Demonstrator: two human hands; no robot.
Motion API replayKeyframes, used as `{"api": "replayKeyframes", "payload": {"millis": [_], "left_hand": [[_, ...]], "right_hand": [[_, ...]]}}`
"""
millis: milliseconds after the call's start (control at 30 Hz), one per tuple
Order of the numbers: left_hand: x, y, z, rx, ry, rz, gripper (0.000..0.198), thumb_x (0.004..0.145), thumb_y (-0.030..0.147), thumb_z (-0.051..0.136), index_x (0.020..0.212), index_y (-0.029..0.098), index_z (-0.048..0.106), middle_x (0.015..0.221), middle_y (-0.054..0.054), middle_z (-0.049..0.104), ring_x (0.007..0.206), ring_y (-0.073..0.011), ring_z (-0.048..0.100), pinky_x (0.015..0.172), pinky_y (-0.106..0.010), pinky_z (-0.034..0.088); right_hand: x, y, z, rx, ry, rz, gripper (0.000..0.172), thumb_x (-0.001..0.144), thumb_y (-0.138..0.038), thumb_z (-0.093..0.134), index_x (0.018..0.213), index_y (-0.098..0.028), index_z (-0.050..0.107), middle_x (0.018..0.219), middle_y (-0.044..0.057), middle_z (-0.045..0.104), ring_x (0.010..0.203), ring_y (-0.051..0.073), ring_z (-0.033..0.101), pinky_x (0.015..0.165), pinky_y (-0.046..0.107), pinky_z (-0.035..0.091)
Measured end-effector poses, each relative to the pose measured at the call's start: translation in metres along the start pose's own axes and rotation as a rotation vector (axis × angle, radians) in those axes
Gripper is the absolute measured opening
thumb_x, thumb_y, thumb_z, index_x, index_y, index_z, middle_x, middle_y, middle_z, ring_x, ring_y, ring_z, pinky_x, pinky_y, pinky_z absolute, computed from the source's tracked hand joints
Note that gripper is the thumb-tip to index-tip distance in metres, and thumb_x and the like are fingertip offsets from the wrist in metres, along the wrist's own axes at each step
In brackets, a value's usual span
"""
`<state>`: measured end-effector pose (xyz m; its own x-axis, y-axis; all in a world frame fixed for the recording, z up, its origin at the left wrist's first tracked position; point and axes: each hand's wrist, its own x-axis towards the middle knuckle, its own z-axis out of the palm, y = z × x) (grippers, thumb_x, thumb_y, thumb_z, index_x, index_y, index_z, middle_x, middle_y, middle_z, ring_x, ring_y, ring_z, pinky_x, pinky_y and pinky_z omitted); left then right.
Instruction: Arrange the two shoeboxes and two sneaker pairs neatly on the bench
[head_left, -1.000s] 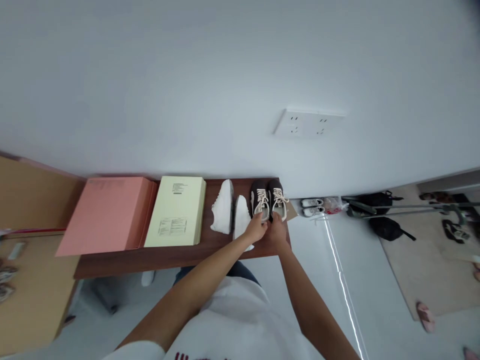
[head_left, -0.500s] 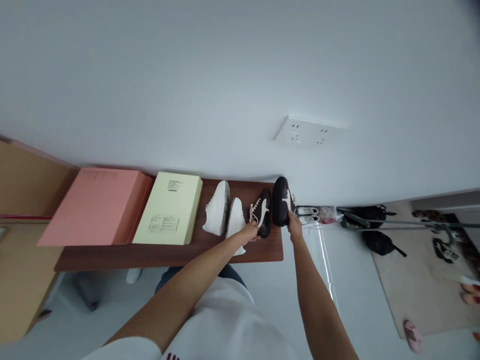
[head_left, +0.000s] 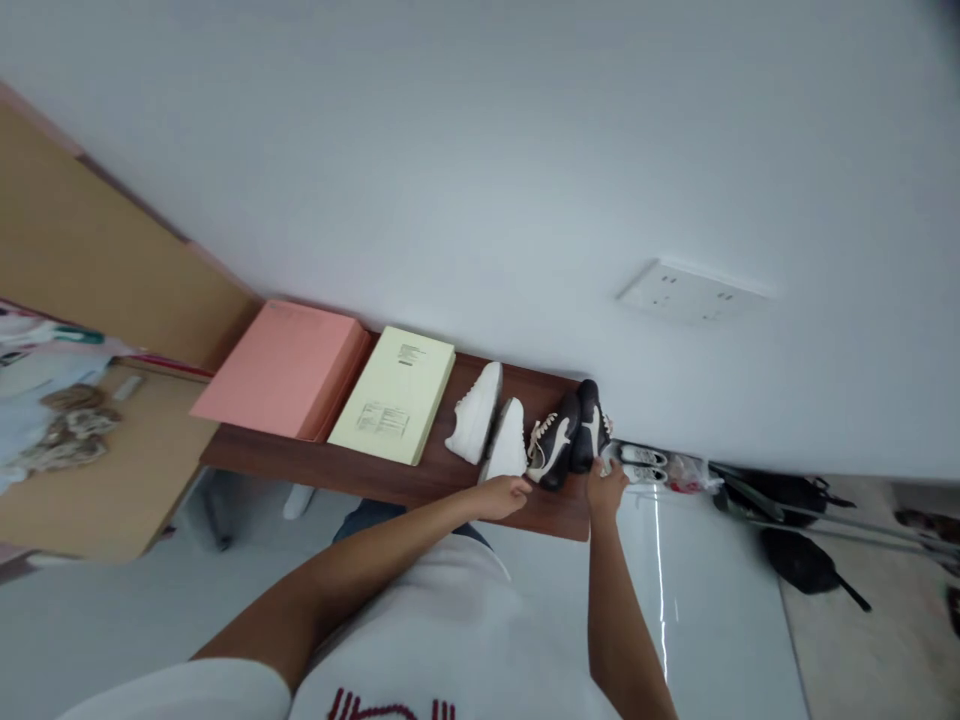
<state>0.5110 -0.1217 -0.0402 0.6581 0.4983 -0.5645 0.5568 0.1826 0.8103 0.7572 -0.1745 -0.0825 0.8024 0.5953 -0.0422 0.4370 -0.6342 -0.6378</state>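
Note:
A pair of dark sneakers with cream trim stands at the right end of a narrow brown wooden shelf. My left hand (head_left: pixel 501 497) is just below the heel of the left dark sneaker (head_left: pixel 556 445), fingers curled and apparently apart from it. At the heel of the right dark sneaker (head_left: pixel 589 425) my right hand (head_left: pixel 606 487) is closed; part of that heel is hidden by the fingers. Beside the dark pair, on its left, lie two white sneakers: one white sneaker (head_left: pixel 476 412) farther back, the other white sneaker (head_left: pixel 506 440) close to my left hand.
On the brown shelf (head_left: pixel 427 490) a pale yellow box (head_left: pixel 394 395) and a pink box (head_left: pixel 281 365) lie to the left. A wall socket plate (head_left: pixel 690 292) is above. Past the right end are white shoes (head_left: pixel 643 463) and black bags (head_left: pixel 799 560). A tan desk (head_left: pixel 150 480) stands left.
The right dark sneaker has come down onto the shelf, close against the left one. My left hand has drawn back from the left dark sneaker. The view has turned.

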Motion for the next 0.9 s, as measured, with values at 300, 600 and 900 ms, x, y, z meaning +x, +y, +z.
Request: {"api": "replayKeyframes", "payload": {"millis": [300, 600, 900], "left_hand": [[-0.164, -0.095, -0.124, 0.181, 0.540, -0.262, 0.043, 0.088, 0.028, 0.051, 0.126, 0.019, 0.068, 0.138, -0.015, 0.068, 0.131, -0.0311, 0.062, 0.113, -0.042, 0.044], [-0.230, -0.115, -0.222, 0.261, 0.635, -0.012, 0.032, 0.090, 0.025, 0.047, 0.110, 0.021, 0.071, 0.121, -0.012, 0.074, 0.114, -0.0271, 0.069, 0.103, -0.040, 0.051], [-0.277, -0.175, -0.313, 0.238, 0.853, 0.074, 0.025, 0.093, 0.032, 0.046, 0.092, 0.022, 0.069, 0.104, -0.010, 0.074, 0.103, -0.0248, 0.070, 0.096, -0.040, 0.056]], "right_hand": [[-0.134, -0.065, 0.032, 0.271, -0.365, -0.265, 0.061, 0.093, -0.068, 0.048, 0.126, -0.018, 0.061, 0.127, 0.020, 0.060, 0.109, 0.033, 0.064, 0.085, 0.049, 0.058], [-0.257, -0.245, 0.093, 0.497, -0.729, -0.575, 0.034, 0.100, -0.046, 0.051, 0.123, -0.025, 0.066, 0.134, 0.014, 0.058, 0.109, 0.023, 0.066, 0.081, 0.037, 0.061], [-0.345, -0.315, 0.164, 0.529, -0.677, -0.475, 0.027, 0.098, -0.041, 0.054, 0.117, -0.027, 0.068, 0.130, 0.012, 0.059, 0.115, 0.024, 0.062, 0.089, 0.040, 0.060]]}}
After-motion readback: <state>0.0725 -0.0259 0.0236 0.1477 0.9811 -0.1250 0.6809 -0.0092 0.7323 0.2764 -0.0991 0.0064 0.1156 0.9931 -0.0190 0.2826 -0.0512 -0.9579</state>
